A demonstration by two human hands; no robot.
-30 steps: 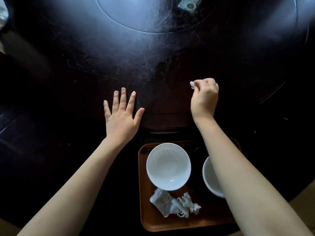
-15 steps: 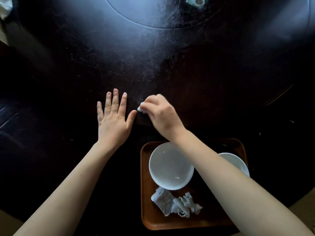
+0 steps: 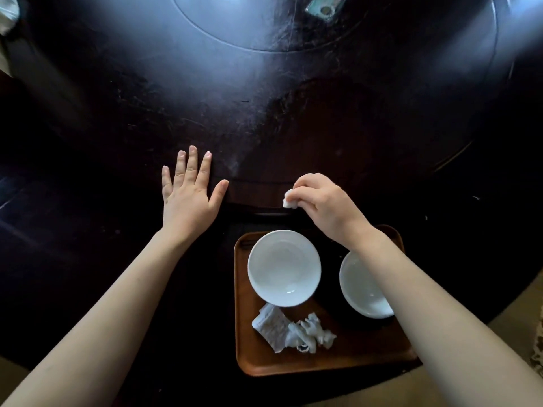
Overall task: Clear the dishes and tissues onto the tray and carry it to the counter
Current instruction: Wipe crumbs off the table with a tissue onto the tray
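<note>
Left hand point(image 3: 190, 198) lies flat, fingers spread, on the table point(image 3: 117, 113); right hand point(image 3: 326, 205) pinches a tissue wad point(image 3: 288, 201).

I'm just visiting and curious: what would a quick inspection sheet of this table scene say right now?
Surface: dark round table, scratched, with an inset turntable.
Job's things: wooden tray holds two white bowls and crumpled tissues.
Clutter: small object on the turntable, too blurred to identify.
Hands: left hand flat on the table; right hand pinches a tissue scrap.
Cables: nothing seen.
Surroundings: pale floor at right.
</note>
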